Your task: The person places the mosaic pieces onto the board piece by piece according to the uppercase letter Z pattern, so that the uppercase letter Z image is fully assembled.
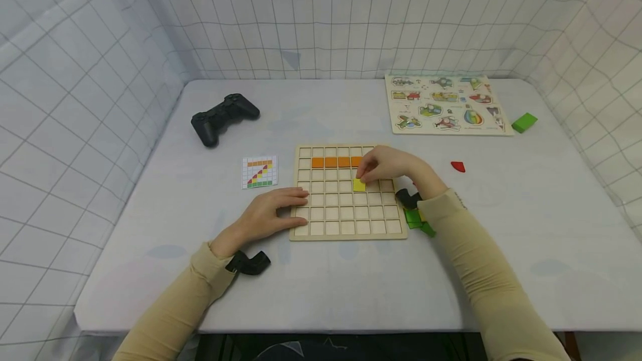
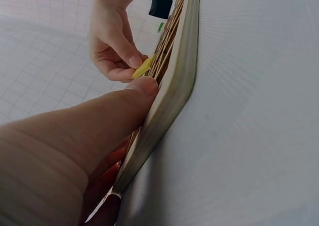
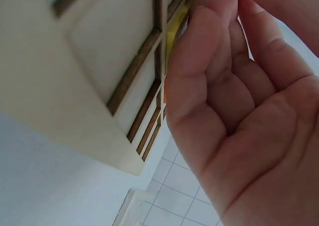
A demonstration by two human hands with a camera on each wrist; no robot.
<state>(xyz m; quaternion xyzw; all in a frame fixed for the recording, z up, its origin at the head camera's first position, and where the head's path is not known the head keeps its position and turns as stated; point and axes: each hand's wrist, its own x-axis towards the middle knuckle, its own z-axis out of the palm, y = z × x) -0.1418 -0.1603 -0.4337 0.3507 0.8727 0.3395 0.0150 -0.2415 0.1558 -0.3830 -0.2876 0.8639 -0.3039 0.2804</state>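
A wooden grid board (image 1: 349, 235) lies in front of me, with a row of orange squares (image 1: 330, 162) in its upper cells. My right hand (image 1: 388, 165) pinches a yellow square tile (image 1: 359, 185) over the middle right of the grid; in the left wrist view the yellow tile (image 2: 143, 67) looks tilted at the fingertips. Whether it touches the cell I cannot tell. At the board's left edge rests my left hand (image 1: 266, 211), its fingers fairly straight and its thumb (image 2: 144, 86) on the rim. A pattern card (image 1: 259, 172) with coloured cells lies left of the board.
Green pieces (image 1: 413, 218) lie by the board's right edge, partly under the right wrist. Farther right are a red piece (image 1: 458, 166) and a green block (image 1: 524, 122). A picture puzzle board (image 1: 451, 130) lies at the back right, a black game controller (image 1: 224, 117) at the back left.
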